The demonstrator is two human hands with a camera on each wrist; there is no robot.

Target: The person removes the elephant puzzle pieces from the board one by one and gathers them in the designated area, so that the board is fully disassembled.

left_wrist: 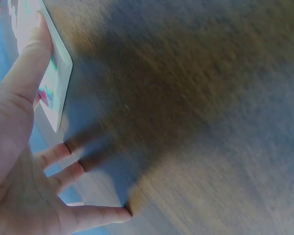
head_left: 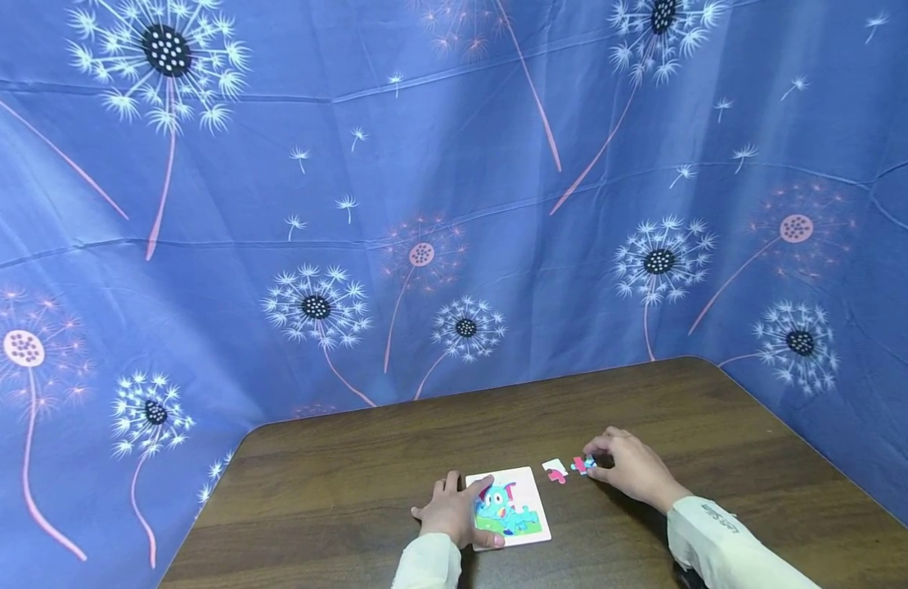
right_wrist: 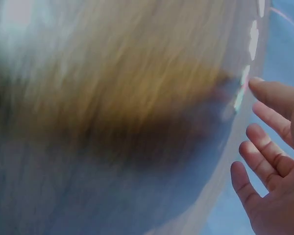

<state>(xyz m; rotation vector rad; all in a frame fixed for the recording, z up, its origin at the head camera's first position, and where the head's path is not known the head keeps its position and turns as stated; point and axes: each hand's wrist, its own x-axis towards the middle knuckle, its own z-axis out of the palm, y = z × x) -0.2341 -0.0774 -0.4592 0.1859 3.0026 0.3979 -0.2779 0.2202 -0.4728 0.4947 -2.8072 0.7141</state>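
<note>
A square jigsaw board (head_left: 528,499) with a cartoon blue animal lies on the wooden table. My left hand (head_left: 450,514) rests at its left side, thumb on the board and fingers spread; the left wrist view shows the thumb (left_wrist: 38,46) over the board's edge (left_wrist: 63,73). To the right lies a white and red puzzle piece (head_left: 555,469). Beside it is a red and blue puzzle piece (head_left: 580,465), with my right hand (head_left: 634,468) at its right end, thumb and fingertips around it. In the right wrist view the right hand's fingers (right_wrist: 257,134) are loosely bent.
The brown wooden table (head_left: 351,491) has rounded far corners. Behind it hangs a blue cloth (head_left: 461,204) printed with dandelions, which also runs along the right side. A dark object (head_left: 688,576) shows beneath the right sleeve.
</note>
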